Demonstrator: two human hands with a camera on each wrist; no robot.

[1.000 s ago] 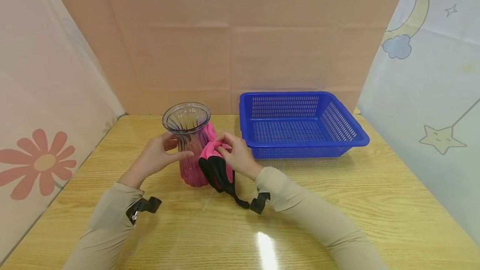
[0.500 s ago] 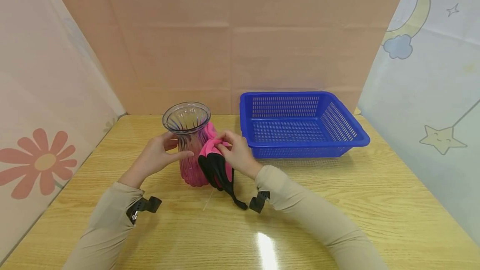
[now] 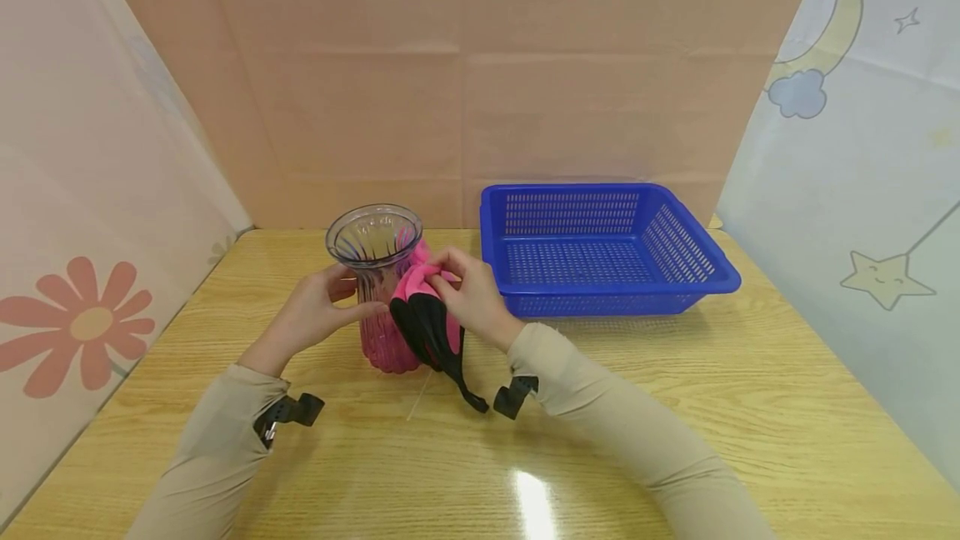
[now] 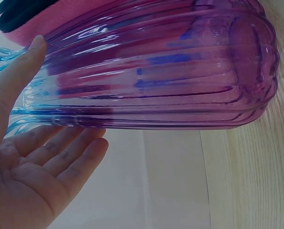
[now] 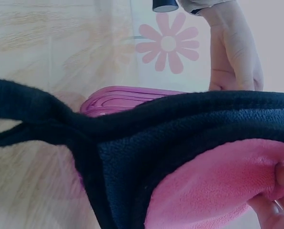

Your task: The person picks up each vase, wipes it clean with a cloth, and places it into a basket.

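A ribbed glass vase [image 3: 375, 307], clear at the rim and pink towards its base, stands upright on the table. My left hand [image 3: 318, 311] holds it round the neck, thumb on the near side and fingers on the far side. In the left wrist view the vase [image 4: 180, 71] lies across the picture between that thumb and the fingers. A pink and black fleece cloth [image 3: 427, 323] with a black strap hangs against the vase's right side. My right hand [image 3: 472, 294] pinches its pink part between thumb and fingers. The cloth [image 5: 204, 181] hides much of the vase in the right wrist view.
To the right, near the back wall, stands a blue perforated plastic basket [image 3: 600, 298]. A thin pale thread [image 3: 418, 397] lies on the wooden table [image 3: 420, 473] in front of the vase. Printed sheets hang on both sides.
My right hand has moved slightly up and to the left with the cloth, and the cloth's black strap has followed. My left hand and the vase have stayed put.
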